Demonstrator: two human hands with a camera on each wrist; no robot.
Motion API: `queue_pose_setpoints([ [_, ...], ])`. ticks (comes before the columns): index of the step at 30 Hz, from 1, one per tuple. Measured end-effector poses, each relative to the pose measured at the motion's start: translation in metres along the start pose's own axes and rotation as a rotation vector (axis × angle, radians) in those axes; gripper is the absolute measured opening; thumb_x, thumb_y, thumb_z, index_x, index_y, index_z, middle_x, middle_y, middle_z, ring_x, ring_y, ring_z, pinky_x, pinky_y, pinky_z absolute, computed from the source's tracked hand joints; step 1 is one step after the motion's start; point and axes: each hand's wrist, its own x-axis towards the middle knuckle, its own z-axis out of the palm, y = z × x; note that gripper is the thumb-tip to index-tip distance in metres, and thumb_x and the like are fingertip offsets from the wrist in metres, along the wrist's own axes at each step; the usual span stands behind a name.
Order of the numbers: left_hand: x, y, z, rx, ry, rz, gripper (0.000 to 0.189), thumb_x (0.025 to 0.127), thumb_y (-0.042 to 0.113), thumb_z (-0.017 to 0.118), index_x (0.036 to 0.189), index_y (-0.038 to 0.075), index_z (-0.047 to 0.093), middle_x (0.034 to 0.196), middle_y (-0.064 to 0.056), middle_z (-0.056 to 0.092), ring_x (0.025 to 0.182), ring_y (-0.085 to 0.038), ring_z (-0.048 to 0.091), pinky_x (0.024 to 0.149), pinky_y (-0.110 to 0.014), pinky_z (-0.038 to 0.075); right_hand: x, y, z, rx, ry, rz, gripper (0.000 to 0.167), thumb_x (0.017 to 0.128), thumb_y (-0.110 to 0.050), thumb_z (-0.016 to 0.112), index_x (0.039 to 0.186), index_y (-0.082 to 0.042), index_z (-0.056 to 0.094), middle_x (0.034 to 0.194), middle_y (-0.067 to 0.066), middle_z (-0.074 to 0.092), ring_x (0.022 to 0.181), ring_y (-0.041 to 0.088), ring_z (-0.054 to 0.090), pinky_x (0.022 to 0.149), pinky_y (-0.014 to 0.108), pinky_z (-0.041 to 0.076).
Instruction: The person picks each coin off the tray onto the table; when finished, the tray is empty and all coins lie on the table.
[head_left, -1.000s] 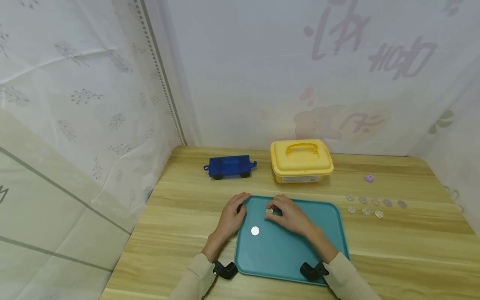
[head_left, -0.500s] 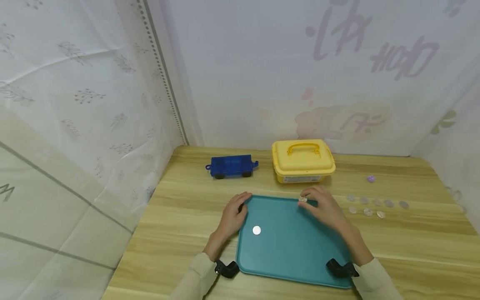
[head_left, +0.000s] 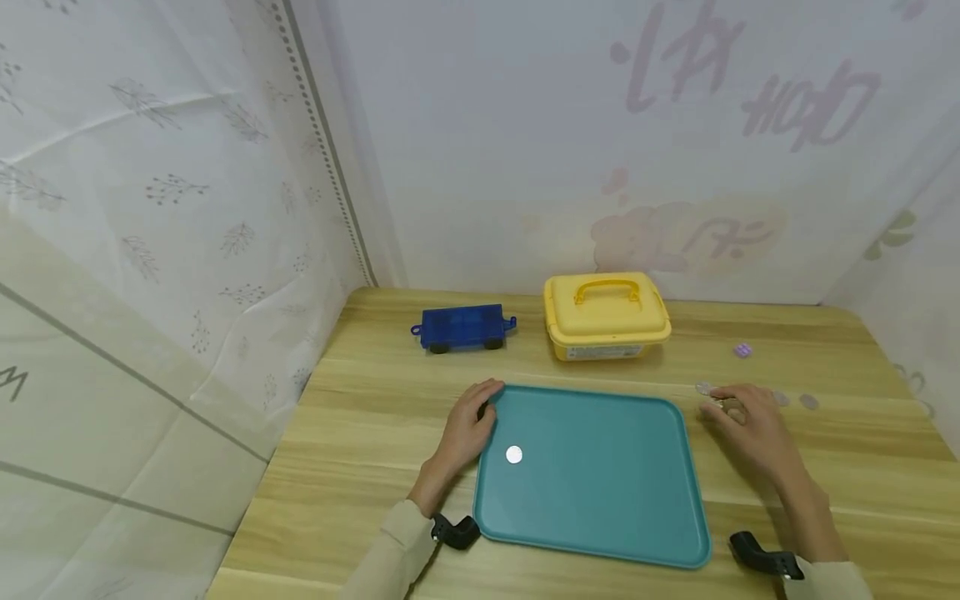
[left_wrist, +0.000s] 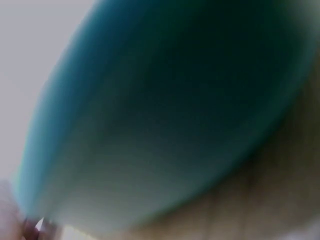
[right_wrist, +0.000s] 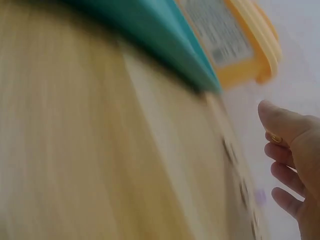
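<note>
A silvery round coin [head_left: 513, 454] lies on the left part of the teal tray [head_left: 600, 467]. My left hand [head_left: 463, 427] rests along the tray's upper left edge, its fingers reaching the far corner. Past the tray's right edge, my right hand [head_left: 757, 429] pinches a coin [right_wrist: 276, 138] between thumb and forefinger, above the rows of coins on the table. A coin [head_left: 703, 388] and another coin [head_left: 808, 402] show beside that hand, which hides several others. The left wrist view is mostly the blurred tray rim [left_wrist: 75, 115].
A yellow lidded box [head_left: 606, 317] with a handle stands behind the tray. Left of it is a blue toy wagon [head_left: 462, 327]. A small purple piece [head_left: 742, 350] lies at the back right of the wooden table [head_left: 360, 417]. White cloth hangs behind and to the left.
My right hand has carried the pinched coin rightward from over the tray to the coins on the table. My left hand and the coin on the tray have stayed in place.
</note>
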Motion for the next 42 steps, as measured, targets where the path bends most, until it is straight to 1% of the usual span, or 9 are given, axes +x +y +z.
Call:
queue_pose_setpoints([
  [4, 0.001, -0.001, 0.000, 0.000, 0.008, 0.013, 0.041, 0.097, 0.002, 0.051, 0.137, 0.006, 0.061, 0.145, -0.014, 0.055, 0.141, -0.030, 0.045, 0.121, -0.049, 0.032, -0.010, 0.017, -0.018, -0.037, -0.028, 0.085, 0.038, 0.100, -0.027, 0.062, 0.122, 0.003, 0.062, 0.126, 0.027, 0.055, 0.115, 0.045, 0.046, 0.084, 0.058, 0.041],
  [14, 0.000, 0.000, -0.001, -0.006, 0.004, 0.005, 0.040, 0.097, 0.002, 0.051, 0.136, 0.006, 0.061, 0.145, -0.013, 0.055, 0.140, -0.030, 0.046, 0.118, -0.050, 0.037, -0.035, 0.061, -0.057, -0.066, -0.043, 0.247, 0.052, 0.103, -0.035, 0.054, 0.133, 0.008, 0.053, 0.140, 0.040, 0.039, 0.125, 0.064, 0.032, 0.091, 0.081, 0.028],
  [18, 0.001, -0.001, -0.002, -0.019, 0.020, -0.006, 0.040, 0.097, 0.002, 0.051, 0.136, 0.006, 0.062, 0.145, -0.014, 0.055, 0.140, -0.032, 0.047, 0.118, -0.051, 0.036, -0.038, 0.069, -0.056, -0.076, 0.014, 0.207, 0.045, 0.101, -0.028, 0.058, 0.125, 0.010, 0.059, 0.127, 0.039, 0.047, 0.115, 0.058, 0.039, 0.087, 0.076, 0.033],
  [19, 0.001, -0.001, -0.002, -0.019, 0.022, -0.006, 0.040, 0.097, 0.002, 0.051, 0.136, 0.006, 0.062, 0.145, -0.015, 0.055, 0.140, -0.032, 0.047, 0.118, -0.050, 0.036, -0.038, 0.070, -0.054, -0.088, 0.026, 0.194, 0.043, 0.100, -0.027, 0.060, 0.123, 0.010, 0.061, 0.123, 0.038, 0.049, 0.111, 0.055, 0.040, 0.086, 0.073, 0.034],
  [20, 0.001, -0.001, -0.001, -0.019, 0.022, -0.006, 0.040, 0.097, 0.001, 0.052, 0.136, 0.005, 0.061, 0.145, -0.015, 0.055, 0.140, -0.032, 0.047, 0.118, -0.050, 0.036, -0.038, 0.071, -0.053, -0.100, 0.044, 0.177, 0.041, 0.099, -0.026, 0.062, 0.120, 0.009, 0.063, 0.119, 0.036, 0.051, 0.109, 0.043, 0.045, 0.086, 0.065, 0.038],
  [23, 0.001, -0.002, 0.000, -0.017, 0.016, -0.005, 0.041, 0.097, 0.001, 0.052, 0.136, 0.005, 0.061, 0.145, -0.015, 0.055, 0.140, -0.031, 0.047, 0.118, -0.049, 0.037, -0.038, 0.074, -0.049, -0.136, 0.075, 0.131, 0.034, 0.097, -0.020, 0.064, 0.113, 0.011, 0.066, 0.110, 0.035, 0.054, 0.102, 0.040, 0.047, 0.083, 0.060, 0.038],
  [26, 0.001, -0.002, 0.000, -0.018, 0.008, -0.008, 0.041, 0.097, 0.001, 0.052, 0.137, 0.005, 0.060, 0.145, -0.014, 0.055, 0.140, -0.029, 0.047, 0.118, -0.048, 0.038, -0.038, 0.077, -0.046, -0.166, 0.094, 0.106, 0.030, 0.097, -0.016, 0.065, 0.110, 0.010, 0.068, 0.106, 0.034, 0.057, 0.099, 0.039, 0.049, 0.083, 0.059, 0.038],
  [27, 0.001, -0.002, 0.001, -0.019, 0.008, -0.010, 0.041, 0.097, 0.001, 0.052, 0.137, 0.006, 0.060, 0.145, -0.013, 0.055, 0.140, -0.029, 0.047, 0.118, -0.048, 0.037, -0.038, 0.077, -0.045, -0.170, 0.094, 0.100, 0.030, 0.097, -0.015, 0.064, 0.110, 0.011, 0.067, 0.107, 0.035, 0.057, 0.099, 0.048, 0.047, 0.083, 0.065, 0.036],
  [42, -0.001, -0.002, 0.000, -0.029, 0.003, -0.002, 0.042, 0.097, 0.001, 0.052, 0.138, 0.005, 0.060, 0.146, -0.015, 0.054, 0.140, -0.030, 0.047, 0.117, -0.048, 0.038, -0.037, 0.074, -0.043, -0.157, 0.140, 0.155, 0.036, 0.098, -0.022, 0.063, 0.116, 0.009, 0.065, 0.116, 0.033, 0.055, 0.105, 0.047, 0.044, 0.084, 0.059, 0.035],
])
